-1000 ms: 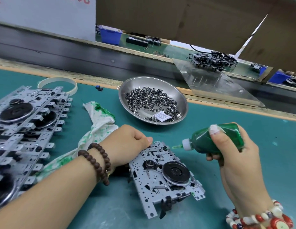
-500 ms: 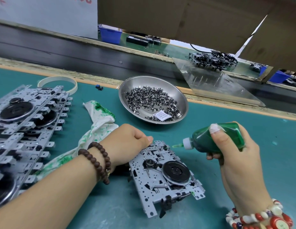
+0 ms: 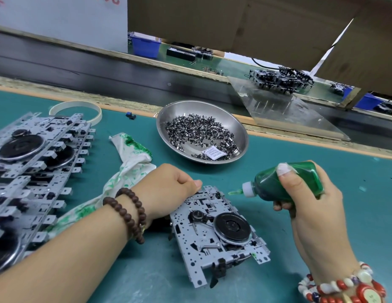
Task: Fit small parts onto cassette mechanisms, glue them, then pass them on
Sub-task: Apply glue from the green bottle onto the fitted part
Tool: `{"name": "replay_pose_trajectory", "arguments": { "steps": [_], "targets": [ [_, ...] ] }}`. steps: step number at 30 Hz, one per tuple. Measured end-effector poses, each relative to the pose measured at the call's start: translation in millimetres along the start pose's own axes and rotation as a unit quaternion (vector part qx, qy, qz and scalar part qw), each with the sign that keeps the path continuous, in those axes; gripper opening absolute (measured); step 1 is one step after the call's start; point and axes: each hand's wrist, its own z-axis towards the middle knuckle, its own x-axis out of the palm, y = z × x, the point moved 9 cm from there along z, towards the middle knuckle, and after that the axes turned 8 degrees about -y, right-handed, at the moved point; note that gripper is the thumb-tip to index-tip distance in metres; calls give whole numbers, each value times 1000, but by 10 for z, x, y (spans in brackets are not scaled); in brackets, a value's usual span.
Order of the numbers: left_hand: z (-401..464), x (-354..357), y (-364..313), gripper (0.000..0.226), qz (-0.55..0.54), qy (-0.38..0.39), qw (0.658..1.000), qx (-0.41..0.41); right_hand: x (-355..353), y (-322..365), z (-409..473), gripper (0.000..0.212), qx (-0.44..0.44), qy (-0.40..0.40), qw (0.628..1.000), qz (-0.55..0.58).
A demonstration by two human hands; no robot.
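Glue bottle (image 3: 287,182) lies sideways in your right hand (image 3: 308,200), fingers and thumb wrapped round its green body, its white cap and green tip pointing left and ending just short of the far corner of the cassette mechanism (image 3: 219,235). That mechanism lies flat on the green mat (image 3: 322,149), black flywheel up. Your left hand (image 3: 166,191) rests curled on its far left edge, fingers folded under and thumb tip on the metal plate, steadying it. Beyond it, the steel dish (image 3: 241,132) holds a heap of small parts (image 3: 197,132). A stack of mechanisms (image 3: 35,171) sits at your left, beside a green-stained rag (image 3: 131,158).
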Motion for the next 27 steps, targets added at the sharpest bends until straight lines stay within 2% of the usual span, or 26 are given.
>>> {"name": "replay_pose_trajectory", "arguments": {
  "steps": [5, 9, 13, 17, 20, 27],
  "targets": [
    [3, -3, -5, 46, -3, -2, 1000, 8, -22, -8, 3, 8, 6, -7, 1000, -2],
    [8, -18, -72, 44, -2, -21, 998, 51, -38, -23, -2, 13, 36, -19, 997, 67],
    [-17, -92, -232, 33, 38, -92, 987, 129, 153, -64, -99, 10, 92, 45, 987, 126],
    [-15, -50, -222, 33, 66, -87, 984, 138, 279, -117, -169, 24, 104, 94, 987, 77],
    [-4, -53, -224, 33, 84, -90, 982, 146, 290, -131, -177, 45, 93, 102, 990, 29],
    [0, -51, -233, 33, 91, -84, 981, 149, 301, -139, -177, 54, 87, 106, 991, 6]
  ]
}}
